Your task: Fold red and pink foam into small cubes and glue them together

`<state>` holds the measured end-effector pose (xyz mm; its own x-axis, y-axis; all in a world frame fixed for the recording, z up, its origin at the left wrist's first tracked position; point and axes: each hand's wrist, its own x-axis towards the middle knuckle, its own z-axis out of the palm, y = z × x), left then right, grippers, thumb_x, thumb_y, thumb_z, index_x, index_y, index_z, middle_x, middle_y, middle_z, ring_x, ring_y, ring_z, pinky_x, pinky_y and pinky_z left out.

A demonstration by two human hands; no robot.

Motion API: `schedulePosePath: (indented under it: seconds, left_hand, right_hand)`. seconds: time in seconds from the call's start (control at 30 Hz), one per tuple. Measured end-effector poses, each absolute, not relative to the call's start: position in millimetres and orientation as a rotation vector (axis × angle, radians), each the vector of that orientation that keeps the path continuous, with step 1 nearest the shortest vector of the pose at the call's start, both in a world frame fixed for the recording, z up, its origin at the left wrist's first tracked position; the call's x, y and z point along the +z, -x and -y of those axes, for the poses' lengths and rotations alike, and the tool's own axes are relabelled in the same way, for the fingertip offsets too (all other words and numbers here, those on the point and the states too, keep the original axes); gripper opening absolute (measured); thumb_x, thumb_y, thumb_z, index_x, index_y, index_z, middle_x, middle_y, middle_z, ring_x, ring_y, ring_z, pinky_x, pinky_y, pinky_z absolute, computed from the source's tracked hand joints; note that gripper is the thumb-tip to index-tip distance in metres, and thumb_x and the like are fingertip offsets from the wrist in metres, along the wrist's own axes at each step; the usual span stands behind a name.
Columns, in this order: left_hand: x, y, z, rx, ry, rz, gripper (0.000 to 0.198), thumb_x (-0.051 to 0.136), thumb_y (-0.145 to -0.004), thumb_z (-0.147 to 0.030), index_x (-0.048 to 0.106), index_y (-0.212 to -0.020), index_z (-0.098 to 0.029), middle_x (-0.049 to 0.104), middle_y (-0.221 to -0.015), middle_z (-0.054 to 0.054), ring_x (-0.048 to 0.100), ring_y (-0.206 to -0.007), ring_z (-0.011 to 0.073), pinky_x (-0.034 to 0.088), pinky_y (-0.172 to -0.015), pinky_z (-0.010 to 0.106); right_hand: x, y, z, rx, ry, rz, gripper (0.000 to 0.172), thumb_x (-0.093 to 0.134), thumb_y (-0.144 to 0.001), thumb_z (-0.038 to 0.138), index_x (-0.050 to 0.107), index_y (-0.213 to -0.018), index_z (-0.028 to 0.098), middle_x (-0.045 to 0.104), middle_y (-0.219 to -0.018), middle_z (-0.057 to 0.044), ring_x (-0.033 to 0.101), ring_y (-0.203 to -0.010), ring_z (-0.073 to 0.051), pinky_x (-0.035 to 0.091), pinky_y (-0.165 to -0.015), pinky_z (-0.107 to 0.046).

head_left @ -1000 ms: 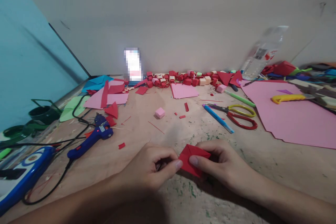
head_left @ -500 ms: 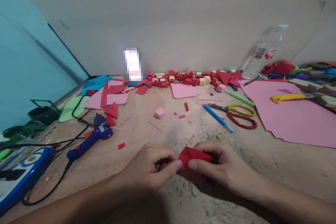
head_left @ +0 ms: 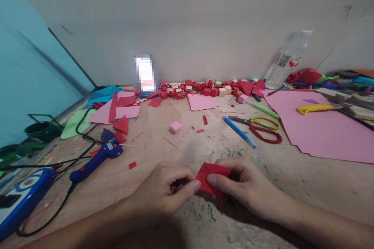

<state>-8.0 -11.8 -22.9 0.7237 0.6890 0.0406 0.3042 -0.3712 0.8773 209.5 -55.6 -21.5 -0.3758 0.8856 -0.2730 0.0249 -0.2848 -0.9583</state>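
Note:
A small piece of folded red paper (head_left: 209, 177) is held between my two hands just above the table, low in the middle of the view. My left hand (head_left: 172, 186) pinches its left edge between thumb and forefinger. On the other side my right hand (head_left: 241, 183) grips it, with the thumb pressed flat on its face and the fingers hidden behind. Beyond the hands lie a pink paper cube (head_left: 175, 127) and a few red paper scraps (head_left: 205, 120).
Scissors (head_left: 264, 128), a blue pen (head_left: 239, 132) and pink sheets (head_left: 324, 132) with a yellow cutter (head_left: 315, 108) lie to the right. A blue glue gun (head_left: 96, 157) with its cable is at left. Red paper cubes (head_left: 206, 92), a lit phone (head_left: 145, 74) and a bottle (head_left: 286, 60) line the wall.
The red paper has turned a little in my fingers and shows a flatter face. Both hands keep hold of it, and the whole view has shifted slightly.

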Motion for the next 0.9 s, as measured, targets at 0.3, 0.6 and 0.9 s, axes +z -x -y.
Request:
schedulePosePath:
  seconds: [0.3, 0.6, 0.9]
  left_hand:
    - [-22.4, 7.8, 12.1, 0.505, -1.997, -0.759, 0.029, 0.056, -0.096, -0.028, 0.066, -0.072, -0.015, 0.051, -0.057, -0.005, 0.042, -0.05, 0.0082, 0.029, -0.048, 0.02]
    - [-20.9, 8.1, 11.4, 0.482, -2.009, -0.748, 0.03, 0.055, -0.097, -0.028, 0.065, -0.072, -0.015, 0.052, -0.057, -0.005, 0.043, -0.05, 0.008, 0.029, -0.049, 0.021]
    - [-16.2, 7.2, 12.7, 0.451, -2.002, -0.782, 0.029, 0.054, -0.096, -0.029, 0.064, -0.072, -0.016, 0.051, -0.057, -0.004, 0.043, -0.051, 0.0091, 0.029, -0.051, 0.022]
  right_hand:
    - [-21.4, -207.2, 58.2, 1.775, 1.189, 1.235, 0.047, 0.065, -0.088, 0.06, 0.06, -0.069, 0.017, 0.052, -0.058, 0.001, 0.041, -0.048, -0.009, 0.027, -0.045, -0.023]
    - [-20.6, -209.0, 55.2, 1.71, 1.185, 1.322, 0.043, 0.065, -0.09, 0.054, 0.059, -0.068, 0.016, 0.053, -0.059, 0.001, 0.042, -0.05, -0.01, 0.03, -0.047, -0.023]
    - [-21.0, -209.2, 56.1, 1.729, 1.196, 1.299, 0.047, 0.068, -0.087, 0.058, 0.056, -0.067, 0.017, 0.05, -0.058, 0.003, 0.041, -0.049, -0.008, 0.03, -0.046, -0.021]
